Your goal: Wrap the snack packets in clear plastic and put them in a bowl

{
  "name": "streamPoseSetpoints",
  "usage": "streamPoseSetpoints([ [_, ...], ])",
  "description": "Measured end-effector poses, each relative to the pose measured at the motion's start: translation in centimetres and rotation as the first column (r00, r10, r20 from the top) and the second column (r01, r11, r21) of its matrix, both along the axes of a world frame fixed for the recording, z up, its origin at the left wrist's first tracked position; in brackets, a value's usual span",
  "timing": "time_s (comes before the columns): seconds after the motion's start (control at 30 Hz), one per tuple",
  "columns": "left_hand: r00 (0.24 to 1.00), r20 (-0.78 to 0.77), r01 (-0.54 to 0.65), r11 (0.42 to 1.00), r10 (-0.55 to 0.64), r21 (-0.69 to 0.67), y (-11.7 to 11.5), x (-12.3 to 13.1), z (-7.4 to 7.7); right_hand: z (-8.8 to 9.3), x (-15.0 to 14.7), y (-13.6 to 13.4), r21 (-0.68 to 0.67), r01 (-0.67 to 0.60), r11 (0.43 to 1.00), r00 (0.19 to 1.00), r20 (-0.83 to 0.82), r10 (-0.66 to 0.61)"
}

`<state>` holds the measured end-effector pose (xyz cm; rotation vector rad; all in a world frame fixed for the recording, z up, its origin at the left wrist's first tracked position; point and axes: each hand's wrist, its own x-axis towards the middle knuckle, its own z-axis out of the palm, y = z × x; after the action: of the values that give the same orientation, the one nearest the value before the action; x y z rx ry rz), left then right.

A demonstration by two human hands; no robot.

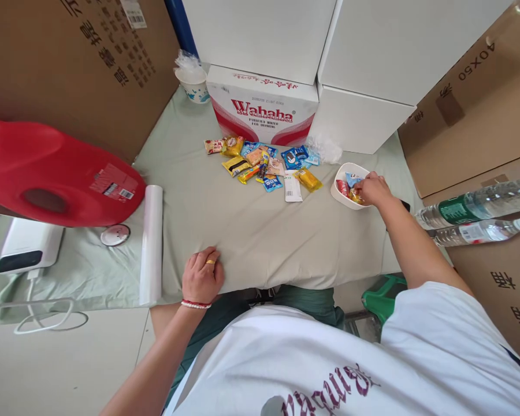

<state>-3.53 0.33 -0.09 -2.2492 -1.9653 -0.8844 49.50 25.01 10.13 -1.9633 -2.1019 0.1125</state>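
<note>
My right hand (374, 188) reaches over the edge of a small white bowl (340, 201). Its fingers are bent together among the wrapped snacks inside; whatever they pinch is hidden. A blue-and-white packet (353, 179), a red packet (342, 187) and a golden packet (355, 195) show beside the fingertips. On the cloth near the table's front edge rests my left hand (203, 273), fingers curled in and holding nothing. Farther back lies a loose pile of several snack packets, among them a yellow one (236, 166), a golden one (308, 179) and a white one (293, 187).
Behind the pile stands a Wahaba-style water carton (262, 110), with white boxes (364, 118) beside it. A paper cup (195, 88) is at the back left. A red jug (65, 173), white roll (151, 245) and power bank (29, 245) lie left; plastic bottles (481, 205) lie right.
</note>
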Motion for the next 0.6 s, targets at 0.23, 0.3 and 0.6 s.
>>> streamPoseSetpoints([
  [0.23, 1.000, -0.001, 0.004, 0.999, -0.004, 0.033, 0.0, 0.2, 0.2, -0.3, -0.9, -1.6, -0.109, 0.071, 0.991, 0.945, 0.326, -0.032],
  [0.3, 1.000, 0.001, -0.005, 1.000, 0.005, 0.017, -0.1, 0.1, 0.1, 0.3, -1.1, -0.4, -0.111, 0.112, 0.987, 0.940, 0.334, -0.069],
  [0.6, 1.000, -0.015, -0.011, 1.000, 0.011, 0.004, -0.3, 0.1, 0.0, 0.4, -11.8, 8.9, 0.072, 0.006, 0.997, 0.971, 0.238, -0.023],
])
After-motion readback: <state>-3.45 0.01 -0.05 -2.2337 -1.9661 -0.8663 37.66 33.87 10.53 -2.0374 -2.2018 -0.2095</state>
